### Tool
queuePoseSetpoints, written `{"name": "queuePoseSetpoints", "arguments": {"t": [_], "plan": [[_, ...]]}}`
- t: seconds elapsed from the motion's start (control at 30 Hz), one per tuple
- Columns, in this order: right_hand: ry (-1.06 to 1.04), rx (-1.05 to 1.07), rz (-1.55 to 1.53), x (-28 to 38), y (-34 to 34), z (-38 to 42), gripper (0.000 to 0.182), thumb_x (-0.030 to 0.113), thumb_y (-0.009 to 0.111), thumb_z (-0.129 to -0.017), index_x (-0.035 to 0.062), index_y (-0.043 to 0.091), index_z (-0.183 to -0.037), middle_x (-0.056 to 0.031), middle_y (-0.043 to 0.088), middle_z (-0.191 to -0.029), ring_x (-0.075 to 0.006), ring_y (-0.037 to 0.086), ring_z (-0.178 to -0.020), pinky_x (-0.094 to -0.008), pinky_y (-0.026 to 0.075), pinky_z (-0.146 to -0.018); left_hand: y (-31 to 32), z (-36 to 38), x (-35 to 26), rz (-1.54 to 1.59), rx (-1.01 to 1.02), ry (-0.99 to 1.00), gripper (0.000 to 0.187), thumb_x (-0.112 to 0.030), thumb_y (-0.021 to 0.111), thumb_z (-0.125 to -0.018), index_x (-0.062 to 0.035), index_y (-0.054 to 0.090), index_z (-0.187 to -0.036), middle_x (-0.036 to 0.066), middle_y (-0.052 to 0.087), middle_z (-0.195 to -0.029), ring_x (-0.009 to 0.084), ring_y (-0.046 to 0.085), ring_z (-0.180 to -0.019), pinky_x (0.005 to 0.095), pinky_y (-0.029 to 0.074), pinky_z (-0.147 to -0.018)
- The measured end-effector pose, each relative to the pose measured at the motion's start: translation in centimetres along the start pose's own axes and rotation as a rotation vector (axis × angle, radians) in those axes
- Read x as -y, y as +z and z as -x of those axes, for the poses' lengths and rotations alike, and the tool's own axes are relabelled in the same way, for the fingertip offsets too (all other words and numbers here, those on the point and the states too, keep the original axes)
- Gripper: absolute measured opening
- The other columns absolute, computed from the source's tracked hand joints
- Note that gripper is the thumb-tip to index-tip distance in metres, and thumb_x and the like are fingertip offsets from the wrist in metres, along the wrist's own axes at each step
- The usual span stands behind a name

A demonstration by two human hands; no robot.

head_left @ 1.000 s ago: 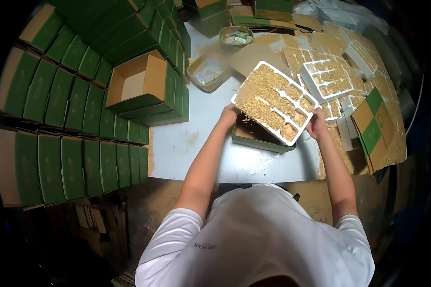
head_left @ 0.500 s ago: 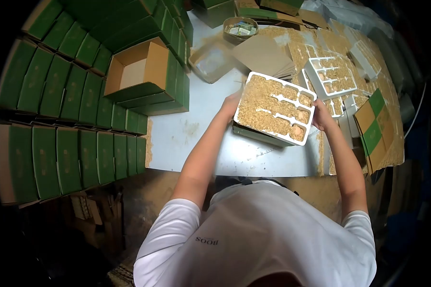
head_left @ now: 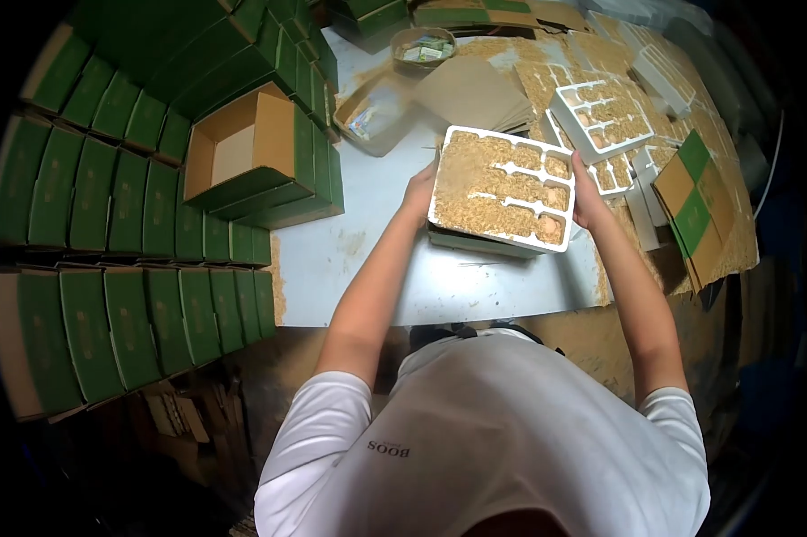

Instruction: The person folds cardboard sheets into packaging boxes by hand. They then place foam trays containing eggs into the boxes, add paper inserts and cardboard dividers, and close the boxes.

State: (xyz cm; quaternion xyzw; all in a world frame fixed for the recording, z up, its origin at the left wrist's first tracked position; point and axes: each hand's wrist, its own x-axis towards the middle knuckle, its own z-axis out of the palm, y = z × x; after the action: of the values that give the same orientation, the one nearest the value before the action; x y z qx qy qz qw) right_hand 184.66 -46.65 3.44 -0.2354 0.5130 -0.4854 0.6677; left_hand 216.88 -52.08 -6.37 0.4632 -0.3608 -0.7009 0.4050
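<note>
A white foam tray (head_left: 502, 191) packed with golden husk-like filling is held between my two hands, tilted slightly. Rounded pale-brown things that look like eggs show in its right-hand pockets. My left hand (head_left: 419, 190) grips the left side, its fingertips partly hidden behind the edge. On the opposite side, my right hand (head_left: 588, 195) closes around the right edge, thumb near the rim. Directly under the tray, a green box (head_left: 486, 245) shows along the front, mostly covered by it.
Green cartons (head_left: 117, 197) are stacked at left, beside an open cardboard box (head_left: 233, 157). Behind the tray are a clear bin (head_left: 376, 121), a round basket (head_left: 424, 46) and cardboard sheets (head_left: 475, 89). Another filled tray (head_left: 605, 121) and a folded carton (head_left: 703, 197) lie at right.
The camera view has shifted a little, moving the surroundings left in the picture. Both hands keep their hold on the tray, which stays over the green box.
</note>
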Motion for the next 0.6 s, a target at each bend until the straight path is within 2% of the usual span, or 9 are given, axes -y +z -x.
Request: {"name": "queuePoseSetpoints", "arguments": {"t": [0.1,0.2,0.43,0.6], "plan": [[-0.035,-0.063,0.047,-0.3,-0.4,-1.0,0.069,0.060,0.039,-0.104,0.0068,0.041,-0.147,-0.0151,0.058,-0.136,-0.0262,0.064,-0.118,-0.0419,0.055,-0.098,-0.2,-0.2,-0.2,-0.006,0.004,-0.035,0.050,-0.026,0.062,-0.099,-0.0076,0.054,-0.145,0.014,0.066,-0.129,0.0168,0.065,-0.109,0.0297,0.052,-0.091],[-0.047,-0.023,0.053,-0.4,-0.6,-1.1,0.069,0.060,0.039,-0.104,0.0053,0.042,-0.147,-0.0155,0.059,-0.134,-0.0261,0.064,-0.118,-0.0412,0.055,-0.098,-0.4,0.3,-0.8,-0.041,0.003,-0.048,0.050,-0.026,0.062,-0.099,-0.0077,0.053,-0.146,0.014,0.066,-0.130,0.0176,0.065,-0.110,0.0299,0.052,-0.092],[0.064,-0.059,0.095,-0.3,0.4,-1.1,0.068,0.059,0.038,-0.104,0.0039,0.047,-0.143,-0.0168,0.062,-0.130,-0.0274,0.065,-0.116,-0.0419,0.056,-0.096,-0.2,1.6,-2.1,-0.032,0.012,-0.102,0.052,-0.028,0.063,-0.098,-0.0072,0.054,-0.145,0.014,0.064,-0.133,0.0191,0.064,-0.112,0.0312,0.051,-0.095],[0.077,-0.047,0.098,-0.1,-0.9,-2.1,0.069,0.061,0.038,-0.103,0.0039,0.048,-0.142,-0.0170,0.063,-0.129,-0.0277,0.066,-0.114,-0.0434,0.058,-0.093,-0.4,2.5,-3.0,-0.116,-0.003,-0.083,0.056,-0.038,0.063,-0.098,-0.0045,0.056,-0.143,0.013,0.065,-0.130,0.0191,0.063,-0.114,0.0319,0.051,-0.096]]}}
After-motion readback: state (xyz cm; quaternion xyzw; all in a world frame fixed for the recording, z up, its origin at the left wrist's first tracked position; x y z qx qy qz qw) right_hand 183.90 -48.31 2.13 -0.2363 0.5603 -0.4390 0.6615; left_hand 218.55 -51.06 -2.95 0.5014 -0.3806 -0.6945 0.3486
